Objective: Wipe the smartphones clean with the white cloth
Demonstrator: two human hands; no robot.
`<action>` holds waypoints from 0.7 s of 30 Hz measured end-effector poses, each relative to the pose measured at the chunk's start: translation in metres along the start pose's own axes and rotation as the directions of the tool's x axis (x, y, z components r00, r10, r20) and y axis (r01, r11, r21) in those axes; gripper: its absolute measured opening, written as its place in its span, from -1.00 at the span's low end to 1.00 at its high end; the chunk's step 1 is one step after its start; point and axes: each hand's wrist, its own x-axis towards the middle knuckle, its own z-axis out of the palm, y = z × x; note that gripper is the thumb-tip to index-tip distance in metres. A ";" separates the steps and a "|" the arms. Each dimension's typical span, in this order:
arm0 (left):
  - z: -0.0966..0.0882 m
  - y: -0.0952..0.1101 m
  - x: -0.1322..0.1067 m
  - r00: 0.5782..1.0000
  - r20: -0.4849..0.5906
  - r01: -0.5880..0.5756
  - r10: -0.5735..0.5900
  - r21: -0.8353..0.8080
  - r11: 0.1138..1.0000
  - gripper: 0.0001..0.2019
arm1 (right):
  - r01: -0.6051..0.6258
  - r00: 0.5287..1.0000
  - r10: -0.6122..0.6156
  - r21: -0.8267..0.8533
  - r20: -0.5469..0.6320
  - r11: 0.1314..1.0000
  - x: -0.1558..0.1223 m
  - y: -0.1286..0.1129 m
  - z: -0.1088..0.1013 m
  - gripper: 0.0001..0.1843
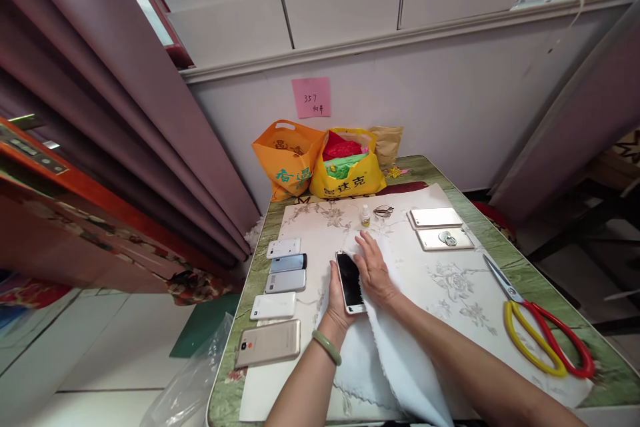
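Observation:
My left hand, with a green bangle on the wrist, grips a smartphone by its left edge, dark screen up. My right hand lies flat with fingers stretched out, pressing a white cloth against the phone's right side. The cloth drapes over my right forearm and down toward the table's near edge. Both hands are at the middle of a pale flowered mat on the green table.
Several phones lie in a column at the left. Two more phones lie back right. Large red and yellow scissors rest at the right. A small bottle and orange and yellow bags stand at the back.

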 end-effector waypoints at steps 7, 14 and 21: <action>0.005 0.003 -0.005 1.000 -0.029 0.002 -0.002 -0.006 1.000 -0.48 | -0.003 0.996 0.009 -0.068 0.085 0.998 -0.031 -0.007 -0.024 -0.71; -0.004 0.001 -0.005 0.999 0.017 0.033 -0.033 -0.002 0.999 -0.46 | -0.038 0.982 0.020 0.092 0.189 0.995 -0.032 -0.026 -0.045 -0.77; -0.016 -0.002 -0.005 0.998 -0.042 0.057 -0.057 0.017 0.998 -0.48 | -0.014 0.993 -0.005 0.168 0.115 0.986 -0.017 -0.025 -0.030 -0.65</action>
